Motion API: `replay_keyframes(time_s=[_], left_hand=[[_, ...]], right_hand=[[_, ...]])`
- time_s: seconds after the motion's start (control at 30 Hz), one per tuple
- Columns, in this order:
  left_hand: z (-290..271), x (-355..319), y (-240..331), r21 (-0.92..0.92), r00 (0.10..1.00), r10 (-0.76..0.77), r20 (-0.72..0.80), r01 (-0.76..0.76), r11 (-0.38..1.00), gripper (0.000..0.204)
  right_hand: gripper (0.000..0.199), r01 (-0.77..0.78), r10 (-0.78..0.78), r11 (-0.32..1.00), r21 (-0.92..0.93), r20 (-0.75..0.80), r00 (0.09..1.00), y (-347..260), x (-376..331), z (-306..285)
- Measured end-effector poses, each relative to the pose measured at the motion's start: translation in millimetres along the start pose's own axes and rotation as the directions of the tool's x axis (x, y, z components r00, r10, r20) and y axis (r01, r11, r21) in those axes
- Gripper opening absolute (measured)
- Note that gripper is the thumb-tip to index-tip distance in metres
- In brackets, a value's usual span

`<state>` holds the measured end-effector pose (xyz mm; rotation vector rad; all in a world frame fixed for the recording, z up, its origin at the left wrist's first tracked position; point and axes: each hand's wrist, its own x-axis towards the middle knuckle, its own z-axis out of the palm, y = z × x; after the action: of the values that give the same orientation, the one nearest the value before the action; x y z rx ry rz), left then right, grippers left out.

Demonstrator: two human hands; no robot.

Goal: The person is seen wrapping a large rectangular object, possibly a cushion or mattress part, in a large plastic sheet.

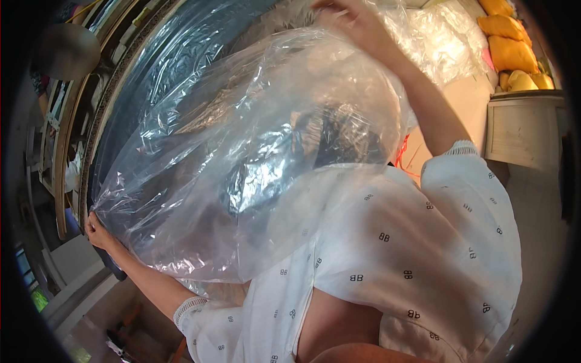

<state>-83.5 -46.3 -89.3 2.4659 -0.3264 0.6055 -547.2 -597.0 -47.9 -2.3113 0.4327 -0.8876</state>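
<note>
A large, thin, clear plastic bag or sheet (260, 145) billows across the middle of the view in front of my body, wrinkled and shiny. At the left, my left hand (97, 231) pinches a gathered corner of it beside the table's edge. My right hand (348, 21) is raised at the top, over the far side of the plastic; motion smears its fingers, so I cannot make out whether they grip anything. Dark and brownish shapes show through the film, too blurred to name.
More crumpled clear plastic (442, 36) is heaped at the far right. Several yellow-orange bundles (511, 51) sit on a pale cabinet (523, 130). Red string (407, 158) lies near my right side. Wooden boards (72, 133) line the left, with another person (41, 85) beyond them.
</note>
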Motion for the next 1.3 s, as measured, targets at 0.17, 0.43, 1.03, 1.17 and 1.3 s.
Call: replay_keyframes(time_s=[0.17,0.43,1.03,1.17,1.3], left_hand=[[12,12,-10,0.058,0.999,0.005,-0.046,-0.003,0.998,0.044],[7,12,-50,-0.009,0.989,-0.100,-0.112,0.100,0.995,0.043],[-1,-2,-24,0.095,0.991,-0.072,-0.112,0.083,0.992,0.043],[-12,-11,-12,0.103,0.994,-0.051,-0.094,0.061,0.993,0.041],[-10,-12,-18,0.072,0.991,-0.066,-0.120,0.075,0.995,0.040]], right_hand=[[0.037,0.068,-0.169,0.742,-0.667,-0.087,0.982,66,-57,62],[0.017,-0.655,0.402,0.655,-0.377,-0.560,0.724,174,-154,-93],[0.010,-0.205,0.197,0.974,-0.099,-0.086,0.977,93,-101,-8],[0.017,-0.326,0.362,0.832,0.449,0.006,0.932,70,-10,-57],[0.024,-0.380,0.414,0.827,0.414,0.010,0.910,51,84,-54]])
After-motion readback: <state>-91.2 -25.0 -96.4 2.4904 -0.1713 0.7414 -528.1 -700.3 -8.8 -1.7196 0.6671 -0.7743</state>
